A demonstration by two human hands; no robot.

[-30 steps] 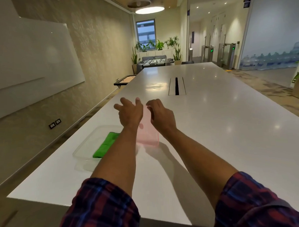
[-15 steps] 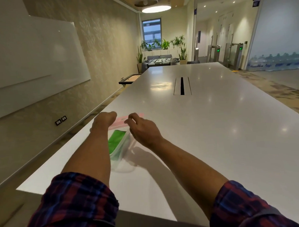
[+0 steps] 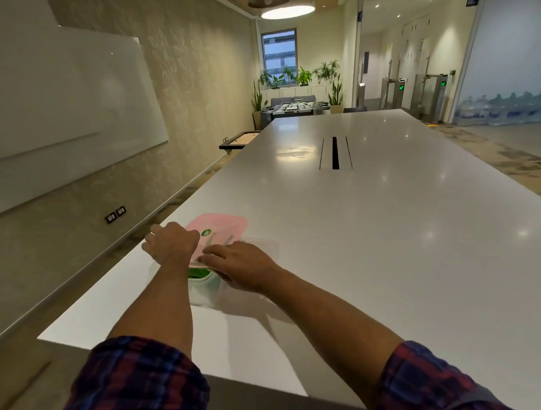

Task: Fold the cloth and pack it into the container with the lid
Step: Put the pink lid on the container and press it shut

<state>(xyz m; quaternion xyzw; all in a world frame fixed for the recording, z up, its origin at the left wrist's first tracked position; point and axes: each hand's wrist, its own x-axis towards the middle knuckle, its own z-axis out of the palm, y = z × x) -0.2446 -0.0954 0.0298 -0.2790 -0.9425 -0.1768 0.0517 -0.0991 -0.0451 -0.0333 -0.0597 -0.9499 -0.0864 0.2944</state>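
- Pale pink rectangular plastic lid (image 3: 220, 230) with a small green round sticker lies on top of the clear plastic container (image 3: 209, 285), lower left of centre; lid's far part looks to overhang the container's far rim, seating unclear.
- Folded green cloth (image 3: 197, 272) sits inside the container, only a sliver showing under the lid's near edge, between the two wrists.
- Left hand (image 3: 172, 248) rests on the lid's left side, fingers curled over the left edge; clamped or just pressing, cannot tell.
- Right hand (image 3: 237, 265) lies flat on the lid's near right part, fingers spread apart and pointing left, pressing down, not gripping.
- Both forearms cover most of the container; near walls barely visible.
- Plaid red-blue sleeves (image 3: 137, 384) rolled up, bottom of frame.
- White glossy tabletop (image 3: 388, 230) bare apart from the container; dark cable slot (image 3: 334, 152) well beyond, centre.
- Whiteboard (image 3: 66, 93) on wall, upper left; potted plants (image 3: 301, 76) and window at far end.
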